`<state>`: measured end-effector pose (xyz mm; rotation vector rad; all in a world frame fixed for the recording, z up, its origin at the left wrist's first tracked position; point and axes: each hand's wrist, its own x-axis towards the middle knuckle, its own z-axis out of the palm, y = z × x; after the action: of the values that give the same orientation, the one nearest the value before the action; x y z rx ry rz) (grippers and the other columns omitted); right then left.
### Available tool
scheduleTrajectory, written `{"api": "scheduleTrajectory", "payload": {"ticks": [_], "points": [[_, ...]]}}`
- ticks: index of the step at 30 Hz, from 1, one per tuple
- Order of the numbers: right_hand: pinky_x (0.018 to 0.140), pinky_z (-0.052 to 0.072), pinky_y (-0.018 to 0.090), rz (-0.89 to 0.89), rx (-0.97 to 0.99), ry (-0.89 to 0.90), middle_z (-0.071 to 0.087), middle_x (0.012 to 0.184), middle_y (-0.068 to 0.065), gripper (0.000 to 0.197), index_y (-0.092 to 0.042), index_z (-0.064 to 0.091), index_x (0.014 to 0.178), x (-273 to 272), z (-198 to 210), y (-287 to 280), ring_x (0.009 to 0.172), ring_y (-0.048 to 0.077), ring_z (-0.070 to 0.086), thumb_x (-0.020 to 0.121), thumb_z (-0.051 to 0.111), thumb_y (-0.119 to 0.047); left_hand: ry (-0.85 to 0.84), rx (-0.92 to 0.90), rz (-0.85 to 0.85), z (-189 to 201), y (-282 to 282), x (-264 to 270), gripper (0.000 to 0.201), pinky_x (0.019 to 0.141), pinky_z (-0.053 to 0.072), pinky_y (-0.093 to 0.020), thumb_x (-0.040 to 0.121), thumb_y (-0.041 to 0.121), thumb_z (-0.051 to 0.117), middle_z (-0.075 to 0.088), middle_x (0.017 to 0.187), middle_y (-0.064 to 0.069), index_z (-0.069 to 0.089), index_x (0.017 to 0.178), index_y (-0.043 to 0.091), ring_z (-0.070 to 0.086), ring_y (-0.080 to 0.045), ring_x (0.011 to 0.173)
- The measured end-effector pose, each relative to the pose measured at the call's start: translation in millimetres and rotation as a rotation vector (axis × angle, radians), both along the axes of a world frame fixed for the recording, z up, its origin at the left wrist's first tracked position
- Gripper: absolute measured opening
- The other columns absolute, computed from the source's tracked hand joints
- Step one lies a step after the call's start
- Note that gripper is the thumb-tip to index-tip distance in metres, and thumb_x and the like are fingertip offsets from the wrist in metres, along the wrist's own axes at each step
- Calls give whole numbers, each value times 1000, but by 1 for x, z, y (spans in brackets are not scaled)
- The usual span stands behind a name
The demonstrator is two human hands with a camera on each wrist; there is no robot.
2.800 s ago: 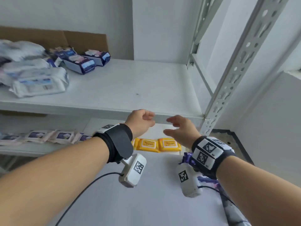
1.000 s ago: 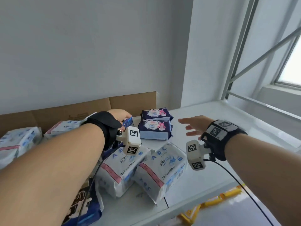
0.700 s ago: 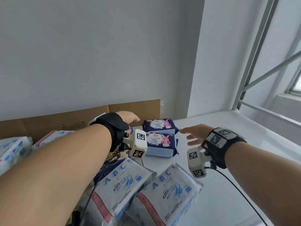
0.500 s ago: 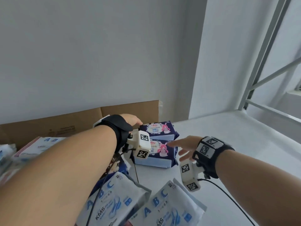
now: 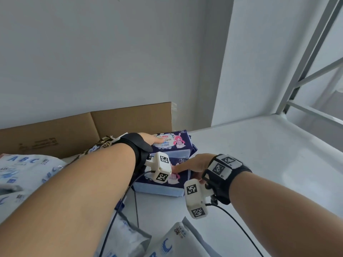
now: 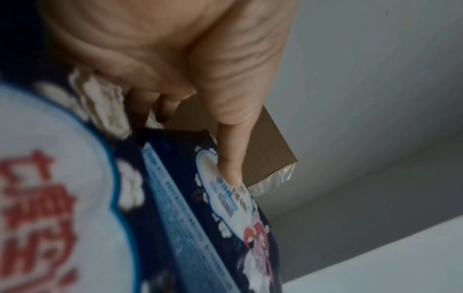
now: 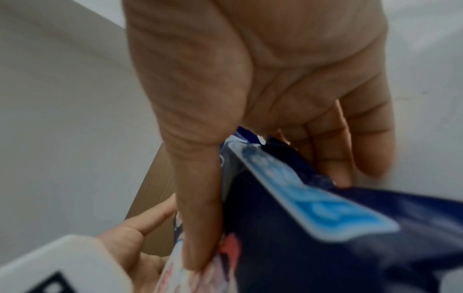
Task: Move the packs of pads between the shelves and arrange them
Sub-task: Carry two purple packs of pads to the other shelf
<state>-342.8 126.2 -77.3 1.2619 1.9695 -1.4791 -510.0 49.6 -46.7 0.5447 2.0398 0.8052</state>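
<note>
Two dark blue packs of pads with a pink cartoon figure lie side by side on the white shelf (image 5: 259,164). My left hand (image 5: 150,140) is on the far pack (image 5: 176,142). In the left wrist view its thumb (image 6: 229,158) presses the far pack's (image 6: 233,208) top label while the fingers curl over the back edge. My right hand (image 5: 187,167) grips the near pack (image 5: 163,189). In the right wrist view its thumb (image 7: 198,218) lies on top of the near pack (image 7: 325,247) and the fingers (image 7: 350,150) wrap down its right side.
White packs printed ABC lie at the left (image 5: 24,167) and at the bottom edge (image 5: 167,242). A brown cardboard sheet (image 5: 111,123) stands against the wall behind the packs. The grey metal shelf frame (image 5: 306,62) rises at the right.
Both hands rose from the lower shelf to this one. In the last second the left hand settled on the far dark blue pack and the right hand closed round the near one.
</note>
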Motion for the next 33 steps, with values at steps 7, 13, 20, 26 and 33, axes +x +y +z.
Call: {"api": "scheduleTrajectory", "payload": {"ticks": [7, 13, 20, 26, 33], "points": [[46, 42, 19, 46, -20, -18, 67, 87, 5, 49, -14, 67, 102, -5, 2, 2, 54, 13, 57, 67, 79, -47, -28, 3, 35, -13, 3, -7, 22, 67, 50, -28, 79, 26, 75, 70, 74, -9, 66, 82, 7, 63, -22, 64], [89, 53, 35, 40, -127, 42, 71, 111, 10, 44, -11, 69, 107, -6, 1, -6, 89, 24, 66, 70, 81, -32, -15, -32, 74, -15, -3, -1, 26, 36, 44, -18, 76, 26, 78, 66, 47, -6, 62, 73, 6, 61, -18, 37], [101, 44, 51, -46, -151, 224, 71, 109, 17, 81, -7, 68, 109, 16, -2, -3, 106, 36, 65, 37, 93, -34, -142, 59, 123, -2, -9, 20, 28, 61, 54, -30, 79, 26, 74, 72, 62, -12, 62, 89, 3, 66, -21, 45], [101, 44, 55, -167, -78, 400, 70, 108, 20, 98, -4, 67, 109, 37, 20, 0, 107, 39, 64, 24, 94, -44, -12, 349, 374, 16, -33, 19, 109, 95, 49, -49, 25, 50, 90, 66, 114, -19, 58, 118, 3, 64, -35, 102], [59, 59, 33, -277, -140, 734, 74, 93, 17, 61, -1, 61, 111, 81, 92, -45, 76, 29, 73, 56, 79, -22, -93, 700, 461, 76, -95, 47, 62, 85, 54, -38, 61, 43, 81, 68, 112, -14, 61, 107, 6, 67, -25, 94]]}}
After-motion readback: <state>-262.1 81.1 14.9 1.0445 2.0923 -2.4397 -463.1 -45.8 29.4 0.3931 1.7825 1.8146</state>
